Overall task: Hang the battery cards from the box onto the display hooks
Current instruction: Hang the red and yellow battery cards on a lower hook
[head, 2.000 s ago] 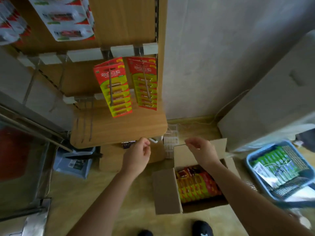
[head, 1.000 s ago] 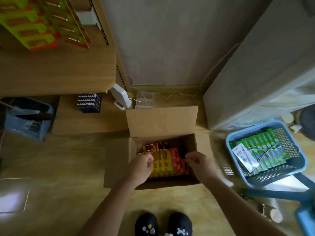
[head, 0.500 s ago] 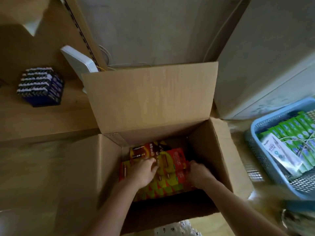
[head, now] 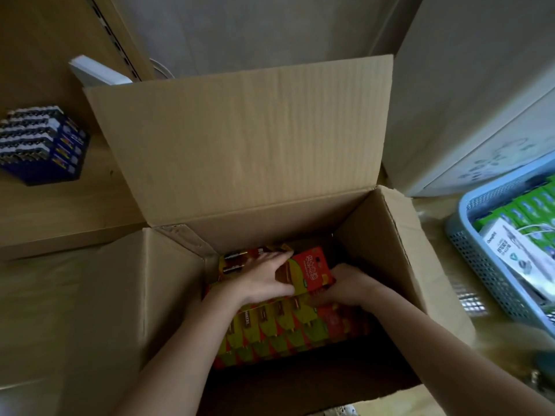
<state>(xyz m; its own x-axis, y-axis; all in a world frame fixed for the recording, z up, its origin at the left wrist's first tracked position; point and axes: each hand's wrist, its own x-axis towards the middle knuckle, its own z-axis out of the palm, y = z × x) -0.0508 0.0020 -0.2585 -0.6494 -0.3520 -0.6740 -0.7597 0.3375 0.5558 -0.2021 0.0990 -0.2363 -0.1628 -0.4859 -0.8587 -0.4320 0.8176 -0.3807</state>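
An open cardboard box stands on the floor below me with its back flap upright. Inside lies a stack of red, yellow and green battery cards. Both my hands are down in the box. My left hand lies flat on the top battery card, fingers spread over its left part. My right hand curls around that card's right edge, fingers tucked under it. The display hooks are out of view.
A blue mesh basket with green packs sits at the right. A dark blue block of batteries rests on a low wooden shelf at the left. A white cabinet stands right of the box.
My view dropped from the hooks with hung cards down into the box. Both hands went from above the box into it and closed in on the top card.
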